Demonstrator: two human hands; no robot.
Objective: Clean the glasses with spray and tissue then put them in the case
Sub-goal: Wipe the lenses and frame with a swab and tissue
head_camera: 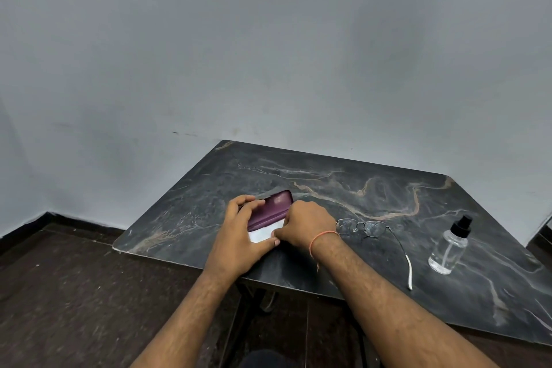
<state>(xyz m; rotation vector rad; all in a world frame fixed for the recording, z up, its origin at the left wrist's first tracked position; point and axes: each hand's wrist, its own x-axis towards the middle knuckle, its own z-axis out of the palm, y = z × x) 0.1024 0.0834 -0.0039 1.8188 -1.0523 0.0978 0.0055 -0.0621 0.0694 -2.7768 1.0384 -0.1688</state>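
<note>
Hands: our left hand (239,236) grips the maroon case (273,209), fingers curled over its far end; our right hand (301,225) pinches the white tissue (263,234) at its lid.
Glasses (363,228): on the table (328,176), just right of our right wrist, 1 temple extended.
Handling: we judge them light, fragile; lift by the bridge.
Spray bottle (448,248): upright, far right.

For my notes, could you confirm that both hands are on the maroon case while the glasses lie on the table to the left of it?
Not quite: the head view shows the glasses to the right of the maroon case, not the left. Both hands, left and right, are on the case.
</note>
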